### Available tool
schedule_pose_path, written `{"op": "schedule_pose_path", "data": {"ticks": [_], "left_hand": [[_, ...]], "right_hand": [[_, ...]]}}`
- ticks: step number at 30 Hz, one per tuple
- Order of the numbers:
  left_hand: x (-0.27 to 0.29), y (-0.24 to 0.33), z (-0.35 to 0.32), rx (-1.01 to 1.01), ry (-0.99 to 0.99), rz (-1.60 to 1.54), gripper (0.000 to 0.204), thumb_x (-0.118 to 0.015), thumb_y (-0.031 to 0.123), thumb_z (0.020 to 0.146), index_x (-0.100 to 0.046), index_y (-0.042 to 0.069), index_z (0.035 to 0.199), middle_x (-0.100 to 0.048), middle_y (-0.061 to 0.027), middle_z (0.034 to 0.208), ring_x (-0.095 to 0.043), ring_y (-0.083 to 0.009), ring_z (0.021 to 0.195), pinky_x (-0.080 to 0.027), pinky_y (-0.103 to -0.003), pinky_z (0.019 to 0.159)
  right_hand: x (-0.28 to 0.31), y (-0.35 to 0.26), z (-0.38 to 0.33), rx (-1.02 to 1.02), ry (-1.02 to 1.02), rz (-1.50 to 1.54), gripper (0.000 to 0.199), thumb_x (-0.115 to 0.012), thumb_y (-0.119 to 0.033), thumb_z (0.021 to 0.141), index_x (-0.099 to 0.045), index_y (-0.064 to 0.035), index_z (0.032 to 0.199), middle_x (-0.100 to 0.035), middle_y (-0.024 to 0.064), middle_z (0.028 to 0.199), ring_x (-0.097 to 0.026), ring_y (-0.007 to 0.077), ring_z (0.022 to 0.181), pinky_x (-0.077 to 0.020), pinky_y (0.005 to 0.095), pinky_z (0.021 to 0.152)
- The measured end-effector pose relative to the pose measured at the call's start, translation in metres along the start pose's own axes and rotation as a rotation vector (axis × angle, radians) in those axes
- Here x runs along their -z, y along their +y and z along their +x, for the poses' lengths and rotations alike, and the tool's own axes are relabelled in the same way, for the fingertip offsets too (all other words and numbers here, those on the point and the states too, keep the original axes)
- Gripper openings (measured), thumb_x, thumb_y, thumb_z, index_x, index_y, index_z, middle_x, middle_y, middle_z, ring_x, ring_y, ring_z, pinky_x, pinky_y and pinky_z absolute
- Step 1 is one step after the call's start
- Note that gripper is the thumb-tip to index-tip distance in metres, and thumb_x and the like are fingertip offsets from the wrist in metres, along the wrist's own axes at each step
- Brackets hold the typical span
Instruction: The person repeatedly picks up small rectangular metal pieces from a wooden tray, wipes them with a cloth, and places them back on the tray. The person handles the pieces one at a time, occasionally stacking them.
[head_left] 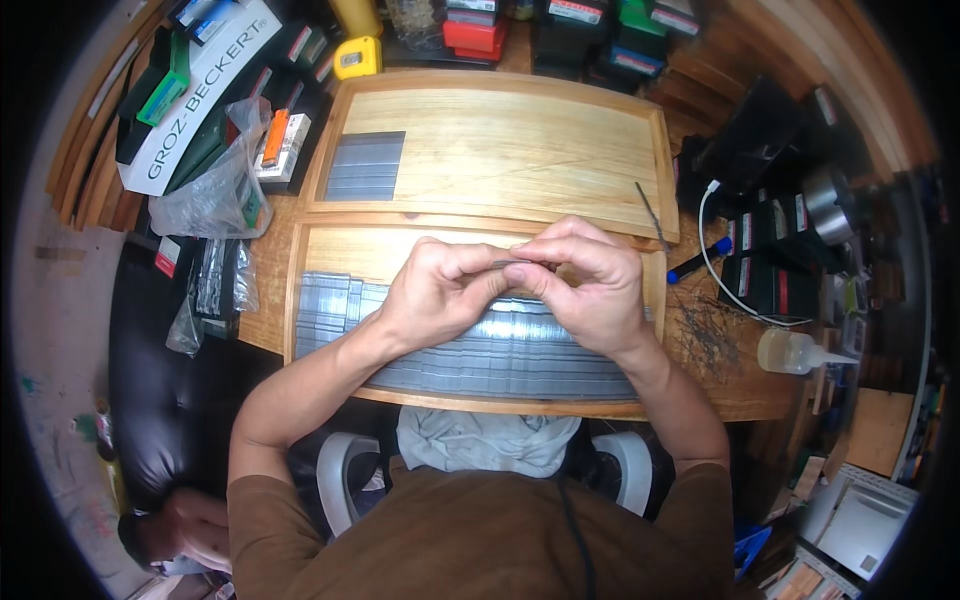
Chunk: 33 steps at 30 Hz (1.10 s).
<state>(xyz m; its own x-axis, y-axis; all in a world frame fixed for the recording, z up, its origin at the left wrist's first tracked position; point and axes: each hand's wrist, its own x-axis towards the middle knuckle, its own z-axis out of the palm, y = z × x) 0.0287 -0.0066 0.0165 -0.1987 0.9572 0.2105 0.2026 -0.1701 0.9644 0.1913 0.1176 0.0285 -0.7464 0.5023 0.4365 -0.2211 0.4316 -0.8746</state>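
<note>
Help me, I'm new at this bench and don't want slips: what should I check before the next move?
1. Grip: ok; left hand and right hand pinch a thin dark piece.
2. Condition of that piece: cannot tell; fingers cover much of it.
3. Grey strips inside the lower tray: ok, packed in rows.
4. Grey block inside the upper tray: ok, at its left end.
5. Tray edges free of loose bits: not ok; a dark sliver crosses the upper tray's right corner.
</note>
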Motion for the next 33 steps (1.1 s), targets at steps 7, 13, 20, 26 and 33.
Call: {"op": "schedule_pose_path", "data": {"ticks": [7, 13, 20, 26, 33], "left_hand": [[0.0014, -0.0056, -0.0015, 0.053, -0.020, -0.010, 0.020, -0.072, 0.007, 0.099, -0.078, 0.000, 0.116, -0.077, -0.0095, 0.079, -0.069, -0.0074, 0.069, -0.053, -0.023, 0.059], [0.0022, -0.0083, -0.0024, 0.047, -0.025, -0.015, 0.019, -0.071, 0.007, 0.099, -0.078, 0.000, 0.116, -0.076, -0.0083, 0.076, -0.066, -0.0059, 0.066, -0.051, -0.023, 0.057], [0.0010, -0.0066, -0.0010, 0.050, -0.020, -0.032, 0.018, -0.072, 0.009, 0.099, -0.078, 0.000, 0.114, -0.076, -0.0074, 0.076, -0.064, -0.0051, 0.066, -0.051, -0.023, 0.057], [0.0040, -0.0077, -0.0016, 0.060, -0.035, -0.026, 0.017, -0.072, 0.008, 0.099, -0.079, 0.000, 0.112, -0.075, -0.0062, 0.077, -0.064, -0.0050, 0.067, -0.050, -0.023, 0.057], [-0.0013, -0.0058, 0.0003, 0.049, 0.005, -0.068, 0.015, -0.073, 0.007, 0.099, -0.079, 0.000, 0.110, -0.074, -0.0053, 0.074, -0.063, -0.0043, 0.066, -0.049, -0.023, 0.057]], "right_hand": [[0.0019, -0.0016, 0.0006, 0.006, -0.001, -0.013, 0.015, -0.082, 0.002, 0.085, -0.077, 0.0003, 0.099, -0.074, 0.0080, 0.093, -0.070, 0.0130, 0.082, -0.0559, 0.0248, 0.072], [0.0016, 0.0002, 0.0007, 0.004, 0.002, 0.004, 0.012, -0.082, 0.002, 0.086, -0.077, 0.0000, 0.096, -0.074, 0.0080, 0.091, -0.070, 0.0136, 0.083, -0.0561, 0.0257, 0.072], [0.0017, 0.0032, 0.0000, -0.012, 0.014, 0.011, 0.010, -0.082, 0.001, 0.086, -0.076, -0.0001, 0.095, -0.074, 0.0083, 0.090, -0.071, 0.0148, 0.084, -0.0561, 0.0269, 0.074], [0.0014, 0.0020, 0.0012, -0.025, 0.014, 0.015, 0.010, -0.080, 0.002, 0.086, -0.076, 0.0001, 0.095, -0.074, 0.0088, 0.090, -0.071, 0.0153, 0.083, -0.0561, 0.0280, 0.074], [0.0030, 0.0014, 0.0027, 0.019, 0.004, -0.074, 0.009, -0.077, 0.003, 0.088, -0.076, 0.0013, 0.097, -0.073, 0.0100, 0.089, -0.071, 0.0178, 0.083, -0.0559, 0.0289, 0.073]]}}
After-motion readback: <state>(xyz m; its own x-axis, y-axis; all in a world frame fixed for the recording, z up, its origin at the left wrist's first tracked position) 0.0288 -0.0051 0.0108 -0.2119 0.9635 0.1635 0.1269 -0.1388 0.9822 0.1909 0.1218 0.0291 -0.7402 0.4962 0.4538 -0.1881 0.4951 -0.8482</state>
